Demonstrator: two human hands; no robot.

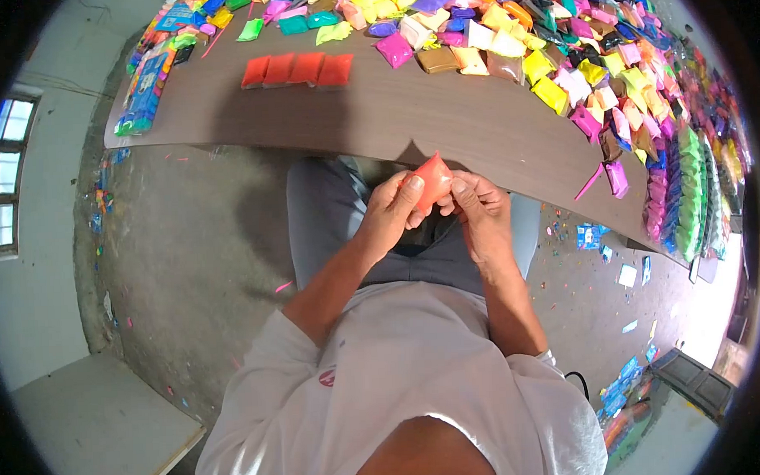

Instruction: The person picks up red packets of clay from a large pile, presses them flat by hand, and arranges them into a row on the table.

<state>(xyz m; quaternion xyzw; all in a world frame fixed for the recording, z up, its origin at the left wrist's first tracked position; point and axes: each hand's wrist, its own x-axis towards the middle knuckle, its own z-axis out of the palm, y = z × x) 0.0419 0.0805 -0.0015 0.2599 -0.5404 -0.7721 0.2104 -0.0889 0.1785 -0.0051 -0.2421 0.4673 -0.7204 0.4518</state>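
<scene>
A small, shiny red-orange packet is held up in front of my lap, just off the table's near edge. My left hand grips its left side, thumb lying across the front. At its right side, the bent thumb and fingers of my right hand pinch the packet's edge; the exact spot is partly hidden by the fingers. On the table, a row of several red packets lies side by side, left of my hands and farther away.
Many packets in mixed colours are heaped along the table's far and right sides. Strips of green packets hang near the right end. A stack of colourful packs sits at the left end. Scraps and blue wrappers litter the floor.
</scene>
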